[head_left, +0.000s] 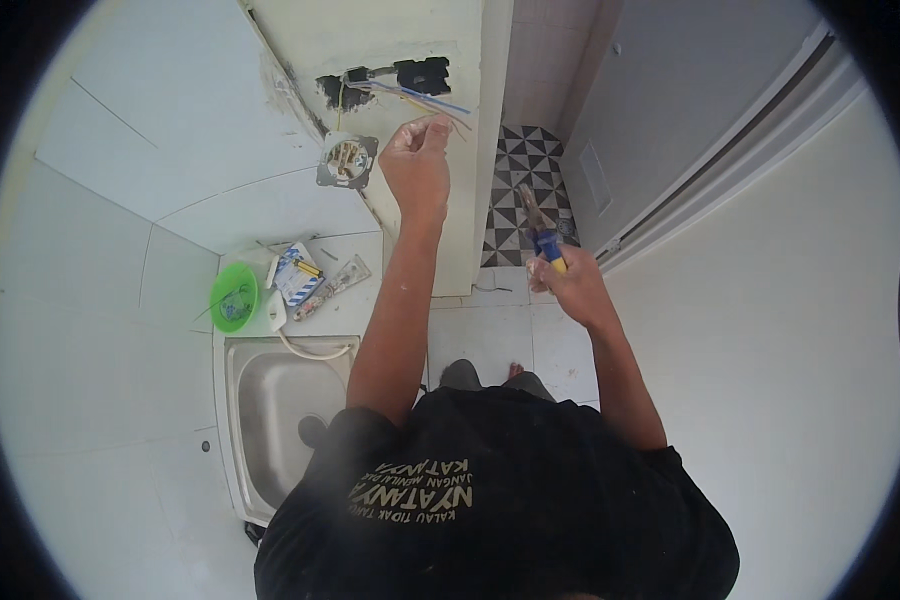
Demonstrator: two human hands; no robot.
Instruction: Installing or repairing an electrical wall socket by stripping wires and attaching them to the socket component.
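My left hand (417,165) is raised to the wall, fingers pinched at the electrical wires (425,100). Blue, yellow and reddish strands come out of a black wall box (425,76) with a rough cut edge. Below the box a round socket insert (348,161) with a metal frame dangles by a yellow wire, just left of my left wrist. My right hand (575,285), lower and to the right, is closed around the blue and yellow handles of pliers (545,240). Their metal jaws point up and away, apart from the wires.
At left a steel sink (270,420) is set in a white counter. Behind it stand a green bowl (234,297) with wire bits, a blue-and-white packet (298,272), a stained tool (332,287) and a white cable (315,355). A grey door (660,110) is on the right.
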